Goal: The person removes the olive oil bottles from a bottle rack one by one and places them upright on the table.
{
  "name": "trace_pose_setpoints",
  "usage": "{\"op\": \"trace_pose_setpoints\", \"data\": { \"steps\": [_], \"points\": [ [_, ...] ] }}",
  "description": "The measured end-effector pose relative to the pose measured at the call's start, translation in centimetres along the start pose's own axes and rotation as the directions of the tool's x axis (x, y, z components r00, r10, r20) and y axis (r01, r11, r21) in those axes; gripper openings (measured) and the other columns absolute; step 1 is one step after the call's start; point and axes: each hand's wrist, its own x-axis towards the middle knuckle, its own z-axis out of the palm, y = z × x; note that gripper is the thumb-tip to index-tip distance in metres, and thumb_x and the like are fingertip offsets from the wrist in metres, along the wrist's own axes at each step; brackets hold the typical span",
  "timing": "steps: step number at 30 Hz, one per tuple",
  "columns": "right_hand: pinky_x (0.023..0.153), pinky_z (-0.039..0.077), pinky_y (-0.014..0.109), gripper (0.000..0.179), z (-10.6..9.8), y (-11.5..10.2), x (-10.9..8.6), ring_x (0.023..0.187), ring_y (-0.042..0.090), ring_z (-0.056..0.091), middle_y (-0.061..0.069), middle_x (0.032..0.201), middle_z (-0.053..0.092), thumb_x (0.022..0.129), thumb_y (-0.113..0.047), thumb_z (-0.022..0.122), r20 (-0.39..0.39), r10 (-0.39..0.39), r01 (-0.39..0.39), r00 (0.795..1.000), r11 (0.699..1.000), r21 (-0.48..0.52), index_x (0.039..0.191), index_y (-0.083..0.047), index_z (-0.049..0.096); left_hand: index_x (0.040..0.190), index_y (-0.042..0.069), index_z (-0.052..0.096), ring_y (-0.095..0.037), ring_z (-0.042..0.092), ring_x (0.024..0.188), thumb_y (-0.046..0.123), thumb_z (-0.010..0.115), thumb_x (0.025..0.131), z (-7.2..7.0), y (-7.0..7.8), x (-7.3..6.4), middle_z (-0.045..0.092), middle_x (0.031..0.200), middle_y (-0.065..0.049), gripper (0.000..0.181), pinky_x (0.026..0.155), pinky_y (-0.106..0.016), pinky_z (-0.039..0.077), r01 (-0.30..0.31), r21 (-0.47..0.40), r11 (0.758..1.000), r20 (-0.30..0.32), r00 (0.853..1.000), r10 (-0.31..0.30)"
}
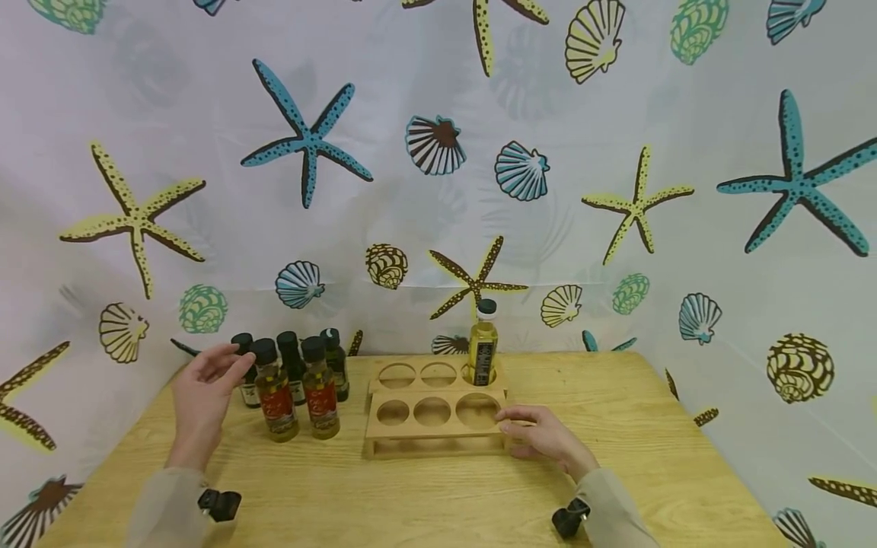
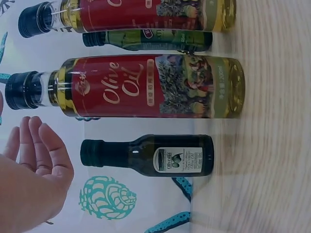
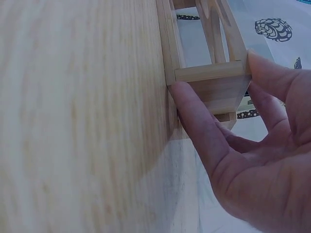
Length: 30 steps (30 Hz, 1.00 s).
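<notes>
My left hand (image 1: pixel 205 396) is raised beside the left-hand olive oil bottles, its fingers loosely bent and holding nothing. In the left wrist view its fingers stand apart from the caps. Nearest are a red-labelled olive oil bottle (image 1: pixel 277 403) and a dark green olive oil bottle (image 2: pixel 170 155) behind it. A second red-labelled bottle (image 1: pixel 320 399) stands to the right. At its front right end, my right hand (image 1: pixel 544 438) holds a two-tier wooden bottle rack (image 3: pixel 211 73) between thumb and fingers. A clear bottle of yellow oil (image 1: pixel 483 342) sits upright in the rack's back right hole.
Two more dark bottles, one green (image 1: pixel 291 358) and one black-capped (image 1: pixel 334 365), stand behind the red-labelled pair. The rack's other round holes hold no bottles. A curtain (image 1: pixel 438 213) printed with shells and starfish hangs around the wooden table (image 1: pixel 411 502).
</notes>
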Motion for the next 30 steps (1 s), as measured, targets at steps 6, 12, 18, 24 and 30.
{"op": "trace_pose_setpoints", "data": {
  "steps": [6,12,18,24,30],
  "points": [
    [0.090,0.056,0.042,0.044,0.0,-0.1,0.1,0.133,0.033,0.048,0.014,0.145,0.048,0.096,-0.029,0.064,-0.004,0.008,-0.008,1.000,1.000,0.005,0.132,-0.002,0.059,0.109,0.004,0.070,-0.011,0.061,0.065,0.021,0.082,0.080,0.5,0.7,-0.5,0.068,0.077,0.008,0.036,0.056,-0.017,0.050,-0.014,-0.066,0.998,-0.063,0.998,0.010],
    [0.090,0.056,0.042,0.045,0.0,0.0,0.0,0.131,0.032,0.050,0.015,0.145,0.048,0.096,-0.028,0.064,0.000,0.005,-0.005,1.000,1.000,-0.006,0.132,-0.001,0.058,0.092,0.001,0.071,-0.013,0.048,0.051,0.015,0.083,0.079,1.3,1.5,-1.3,0.063,0.062,0.003,0.023,0.045,-0.023,0.038,-0.040,-0.171,0.984,-0.079,0.997,0.027],
    [0.090,0.056,0.042,0.045,0.0,0.0,0.1,0.134,0.037,0.046,0.015,0.145,0.048,0.097,-0.027,0.064,0.000,-0.001,0.001,1.000,1.000,-0.014,0.132,-0.001,0.058,0.090,0.003,0.070,-0.012,0.046,0.047,0.017,0.081,0.081,2.2,2.5,-1.7,0.063,0.061,0.002,0.020,0.042,-0.023,0.037,0.025,-0.264,0.964,-0.034,0.999,-0.035],
    [0.090,0.056,0.042,0.044,0.0,-0.2,0.0,0.134,0.036,0.046,0.015,0.145,0.049,0.097,-0.027,0.064,0.000,0.004,-0.004,1.000,1.000,-0.017,0.132,-0.002,0.059,0.090,0.000,0.070,-0.013,0.045,0.044,0.018,0.078,0.085,3.1,3.2,-2.3,0.063,0.060,-0.001,0.020,0.040,-0.025,0.035,-0.017,-0.245,0.969,-0.013,1.000,0.014],
    [0.090,0.056,0.042,0.043,0.1,-0.2,-0.1,0.134,0.037,0.046,0.015,0.144,0.050,0.097,-0.027,0.064,-0.004,0.006,-0.006,1.000,1.000,-0.016,0.131,-0.001,0.059,0.091,0.003,0.071,-0.012,0.047,0.044,0.023,0.075,0.087,3.9,3.6,-3.0,0.062,0.060,0.000,0.021,0.039,-0.023,0.037,-0.006,-0.226,0.974,0.055,0.998,0.019]
  ]
}}
